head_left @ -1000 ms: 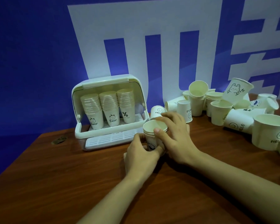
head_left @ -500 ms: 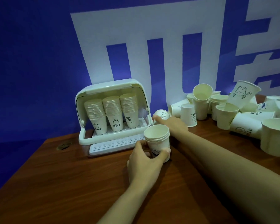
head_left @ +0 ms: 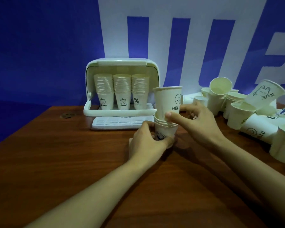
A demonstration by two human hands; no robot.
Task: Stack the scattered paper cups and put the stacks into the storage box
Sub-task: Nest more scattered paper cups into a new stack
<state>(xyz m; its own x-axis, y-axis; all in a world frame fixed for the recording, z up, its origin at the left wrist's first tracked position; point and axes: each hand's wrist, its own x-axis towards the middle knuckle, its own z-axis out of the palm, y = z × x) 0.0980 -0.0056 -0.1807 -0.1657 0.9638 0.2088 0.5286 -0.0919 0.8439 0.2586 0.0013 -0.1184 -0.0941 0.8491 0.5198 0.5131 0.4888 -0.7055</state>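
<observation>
A short stack of white paper cups (head_left: 165,129) stands on the wooden table (head_left: 72,162), and my left hand (head_left: 148,142) grips its lower part. My right hand (head_left: 192,122) pinches a white cup (head_left: 168,100) printed with a smiley and "HELLO", its bottom sitting inside the top of that stack. Behind them stands the white storage box (head_left: 122,63), lid up, with three tall cup stacks (head_left: 122,91) inside. Several loose cups (head_left: 240,104) lie scattered at the right.
A white slatted tray (head_left: 115,123) sticks out in front of the box. A blue and white wall rises right behind the table. A small dark fitting (head_left: 66,115) sits in the tabletop left of the box.
My right hand reached out to the smiley cup lying near the box, picked it up and brought it upright into the top of the stack. My left hand kept its hold on the stack.
</observation>
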